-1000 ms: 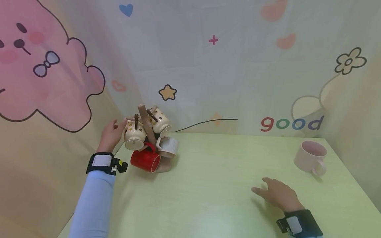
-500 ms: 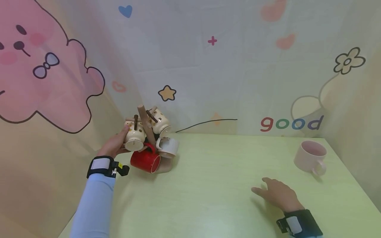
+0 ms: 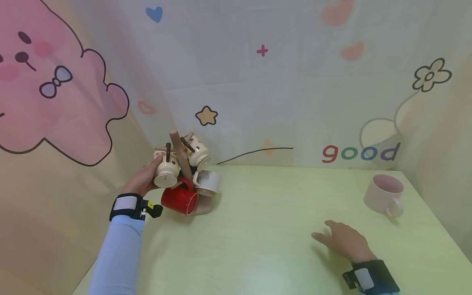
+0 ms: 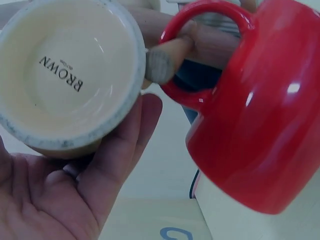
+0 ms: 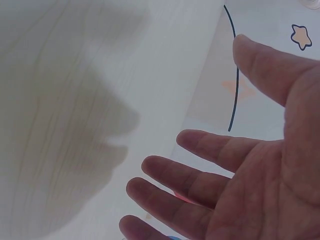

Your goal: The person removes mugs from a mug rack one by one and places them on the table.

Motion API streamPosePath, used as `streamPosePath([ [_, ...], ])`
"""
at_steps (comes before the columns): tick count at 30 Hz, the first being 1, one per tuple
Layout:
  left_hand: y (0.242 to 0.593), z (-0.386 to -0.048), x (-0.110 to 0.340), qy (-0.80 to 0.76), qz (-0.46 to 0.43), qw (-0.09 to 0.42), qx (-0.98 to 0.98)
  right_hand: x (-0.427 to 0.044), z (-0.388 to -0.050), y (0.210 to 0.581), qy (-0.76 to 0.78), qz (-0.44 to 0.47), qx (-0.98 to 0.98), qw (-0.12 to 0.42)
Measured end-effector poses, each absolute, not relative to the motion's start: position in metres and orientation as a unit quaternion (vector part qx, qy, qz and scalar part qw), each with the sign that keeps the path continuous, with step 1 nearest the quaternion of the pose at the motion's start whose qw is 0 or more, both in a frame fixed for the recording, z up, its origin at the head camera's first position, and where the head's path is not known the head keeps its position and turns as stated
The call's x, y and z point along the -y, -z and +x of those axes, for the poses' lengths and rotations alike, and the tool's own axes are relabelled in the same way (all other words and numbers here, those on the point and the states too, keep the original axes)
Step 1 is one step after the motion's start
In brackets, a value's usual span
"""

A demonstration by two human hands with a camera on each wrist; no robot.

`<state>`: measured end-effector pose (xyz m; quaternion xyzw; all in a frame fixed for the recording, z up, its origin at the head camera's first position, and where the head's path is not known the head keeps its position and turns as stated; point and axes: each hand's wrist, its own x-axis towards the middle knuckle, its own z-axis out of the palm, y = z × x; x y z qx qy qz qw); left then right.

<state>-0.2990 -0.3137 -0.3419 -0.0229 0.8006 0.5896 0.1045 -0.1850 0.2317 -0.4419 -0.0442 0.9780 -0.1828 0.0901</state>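
1. Table (image 3: 258,229), pale green, spreads beneath my hands.
2. Rack (image 3: 183,157), wooden, stands on it toward my left, hung with mugs.
3. My left hand (image 3: 141,180) has its fingers curled round the left spotted mug (image 3: 167,170), whose handle (image 3: 168,151) sits on an upper peg (image 3: 160,148) of the rack.
4. My right hand (image 3: 344,241) hovers above the table, fingers stretched and spread, near the upright pink mug (image 3: 381,194).
5. Another spotted mug (image 3: 198,152) hangs beside the held one; red mug (image 3: 177,198) and white mug (image 3: 209,182) hang lower.
6. Lettering (image 4: 62,74) on the held mug's base reads "BROWN".
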Motion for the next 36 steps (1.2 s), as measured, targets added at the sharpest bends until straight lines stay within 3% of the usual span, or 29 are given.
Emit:
streamPosePath([
  [29,0.331,-0.292,0.333,-0.611,-0.100,0.049,-0.783,-0.232,-0.185,0.443,0.181,-0.041,-0.978,0.098],
  [36,0.325,-0.285,0.338,-0.634,-0.141,-0.006,-0.760,-0.233,-0.186,0.445,0.184,-0.041,-0.977,0.096],
])
